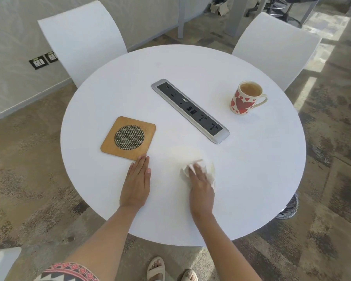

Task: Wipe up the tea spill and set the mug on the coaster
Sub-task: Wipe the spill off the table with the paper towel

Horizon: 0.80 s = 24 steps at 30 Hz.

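A cream mug (244, 99) with red hearts, full of tea, stands on the round white table (261, 169) at the right, handle to the right. A square wooden coaster (109, 144) with a round mesh centre lies at the left. My right hand (201, 183) presses a crumpled white tissue (210, 172) flat on the table near the front. A faint pale tea smear (182, 154) shows just beyond the tissue. My left hand (137, 183) lies flat on the table, fingers together, its tips touching the coaster's near corner.
A grey power-socket strip (190, 110) runs diagonally across the table's middle, between coaster and mug. Two white chairs (83, 39) (276, 49) stand at the far side. A shoe (288, 207) shows under the table's right edge.
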Available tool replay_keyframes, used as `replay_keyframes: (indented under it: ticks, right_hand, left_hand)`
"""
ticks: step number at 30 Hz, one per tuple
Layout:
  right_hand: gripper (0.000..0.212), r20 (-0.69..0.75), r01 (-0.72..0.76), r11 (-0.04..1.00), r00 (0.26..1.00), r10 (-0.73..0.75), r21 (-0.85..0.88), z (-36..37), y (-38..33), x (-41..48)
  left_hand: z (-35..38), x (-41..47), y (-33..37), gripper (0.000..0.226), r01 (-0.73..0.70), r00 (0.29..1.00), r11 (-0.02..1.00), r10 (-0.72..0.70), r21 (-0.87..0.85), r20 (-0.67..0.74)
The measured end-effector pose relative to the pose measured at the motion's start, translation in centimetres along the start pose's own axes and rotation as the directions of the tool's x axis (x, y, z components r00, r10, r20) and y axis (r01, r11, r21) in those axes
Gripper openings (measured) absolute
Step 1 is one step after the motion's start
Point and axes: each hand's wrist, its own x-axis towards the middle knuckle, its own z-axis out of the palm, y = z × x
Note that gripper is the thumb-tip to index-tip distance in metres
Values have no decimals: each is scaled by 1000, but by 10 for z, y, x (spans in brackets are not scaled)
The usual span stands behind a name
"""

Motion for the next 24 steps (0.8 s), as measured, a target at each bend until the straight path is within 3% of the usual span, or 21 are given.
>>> replay_keyframes:
  ticks: [2, 4, 5, 7, 8, 9, 10, 11, 13, 15, 17, 19, 21, 24]
  right_hand:
    - [64, 3, 27, 998, 1000, -28, 55, 2, -4, -12]
    - [54, 6, -136, 955, 990, 139, 265, -6, -6, -8]
    - [47, 56, -264, 862, 962, 267, 432, -14, -6, 1]
    - [35, 240, -425, 521, 891, 385, 740, -29, -3, 16]
    - [32, 324, -463, 328, 858, 398, 823, -34, 1, 21]
    - [30, 372, -480, 211, 836, 403, 852, -38, 4, 25]
    - [27, 390, -494, 179, 822, 415, 851, -40, 6, 28]
    - [26, 360, -507, 273, 820, 445, 818, -41, 8, 31]
    - [38, 139, -444, 654, 875, 464, 612, -42, 14, 32]
    - [37, -82, -273, 903, 945, 315, 332, -40, 19, 30]
    - [23, -170, -97, 992, 979, 111, 87, -37, 22, 23]
    - [34, -162, 27, 993, 986, -46, -117, -35, 25, 20]
    - [46, -112, 114, 976, 984, -136, -187, -35, 26, 19]
    - [46, -39, 140, 973, 988, -150, -186, -38, 27, 18]
  left_hand:
    - [0, 0, 1, 44, -1, 1000, 1000, 1, 3, -6]
    - [0, 0, 1, 44, -5, 1000, 1000, 5, 6, -8]
    - [0, 0, 0, 44, -5, 1000, 1000, 5, 6, -7]
    - [0, -1, 0, 45, -7, 1000, 1000, 7, 7, -4]
    - [0, -1, 0, 46, -9, 1000, 1000, 9, 10, -2]
    - [0, -1, 0, 49, -11, 1000, 1000, 11, 12, 1]
    - [0, -1, 0, 51, -11, 1000, 1000, 11, 14, 4]
    - [0, -1, 0, 53, -9, 1000, 1000, 9, 15, 6]
    - [-1, -1, 0, 52, -9, 1000, 1000, 9, 22, 11]
    - [-1, -1, 0, 49, -15, 1000, 999, 14, 30, 14]
    - [-1, 0, 0, 46, -14, 1000, 999, 14, 30, 13]
    - [-1, -1, 1, 45, -11, 1000, 1000, 11, 29, 13]
    - [-2, -1, 1, 45, -15, 1000, 999, 15, 28, 13]
    - [-2, 0, 1, 45, -18, 1000, 999, 17, 34, 15]
